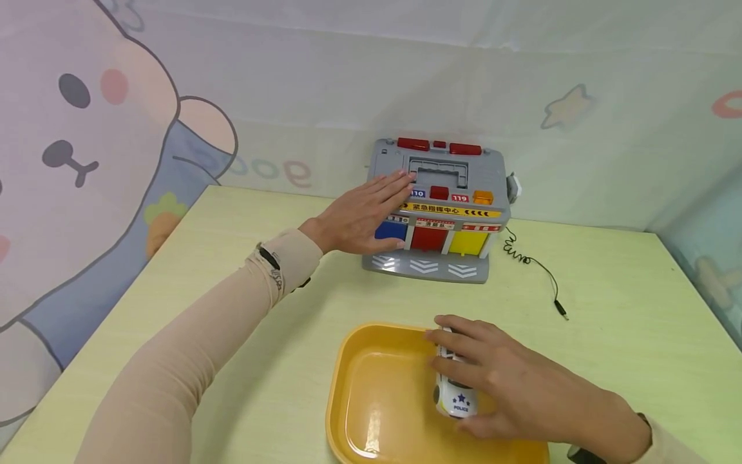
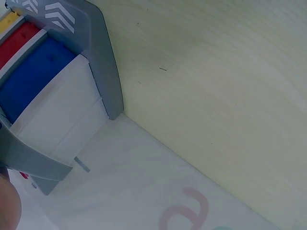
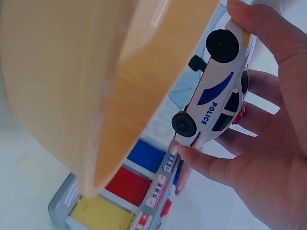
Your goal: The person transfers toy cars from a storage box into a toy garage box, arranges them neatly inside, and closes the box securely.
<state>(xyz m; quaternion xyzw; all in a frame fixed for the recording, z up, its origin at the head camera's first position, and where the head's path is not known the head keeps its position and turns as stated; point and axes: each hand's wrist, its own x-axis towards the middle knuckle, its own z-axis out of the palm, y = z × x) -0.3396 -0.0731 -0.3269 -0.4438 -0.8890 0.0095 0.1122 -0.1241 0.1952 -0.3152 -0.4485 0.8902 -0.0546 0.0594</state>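
My left hand [image 1: 365, 216] rests with straight fingers on the front left edge of a grey toy garage [image 1: 435, 187], which has blue, red and yellow doors in a row. In the left wrist view the garage's white side wall [image 2: 67, 105] and blue door [image 2: 41, 72] show. Over the yellow tray, my right hand [image 1: 498, 374] holds a white toy police car [image 1: 458, 396] by its two ends, between thumb and fingers. The right wrist view shows the police car [image 3: 216, 100] from its side, with dark wheels, a blue stripe and a red roof light.
The deep yellow tray [image 1: 350, 386] stands at the table's near side. A black coiled cord [image 1: 524, 259] with a plug runs from the garage's right side across the pale table [image 1: 603, 270]. Behind stands a printed cloth backdrop [image 1: 324, 84] with a bear.
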